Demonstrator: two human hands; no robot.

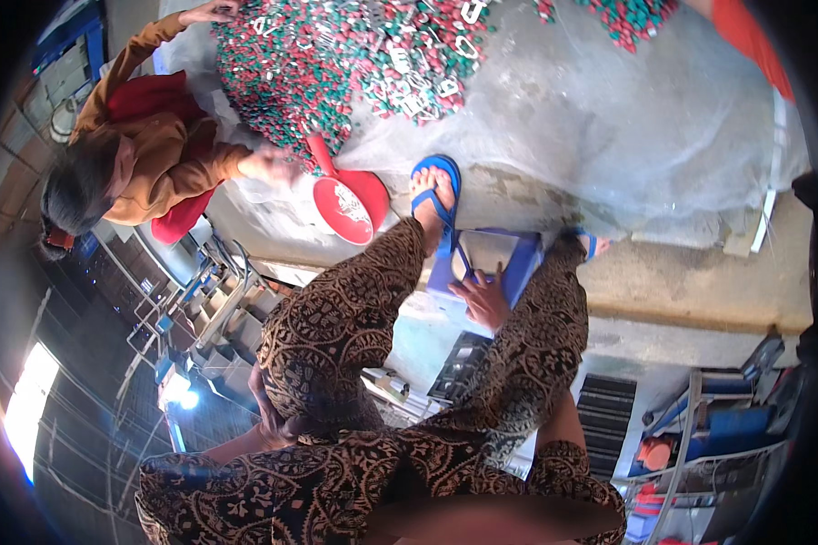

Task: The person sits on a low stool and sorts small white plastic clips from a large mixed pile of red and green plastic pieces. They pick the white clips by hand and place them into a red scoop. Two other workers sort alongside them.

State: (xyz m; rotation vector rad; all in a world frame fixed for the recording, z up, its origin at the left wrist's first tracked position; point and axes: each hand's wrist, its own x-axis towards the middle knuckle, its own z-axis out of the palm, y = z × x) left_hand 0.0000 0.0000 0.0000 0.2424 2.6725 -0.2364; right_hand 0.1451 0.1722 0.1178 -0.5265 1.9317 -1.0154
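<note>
Patterned trousers, nearest; left hand grips the thigh for support, right hand spread flat, holding nothing, on blue stool edge — best pressed squarely.

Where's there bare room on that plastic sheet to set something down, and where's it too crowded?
Bare sheet lies right of the red and green pile, running to the strip at its right edge. Crowded: the pile itself, the red scoop below it, and a second heap at the top. The right hand rests on a blue box.
</note>
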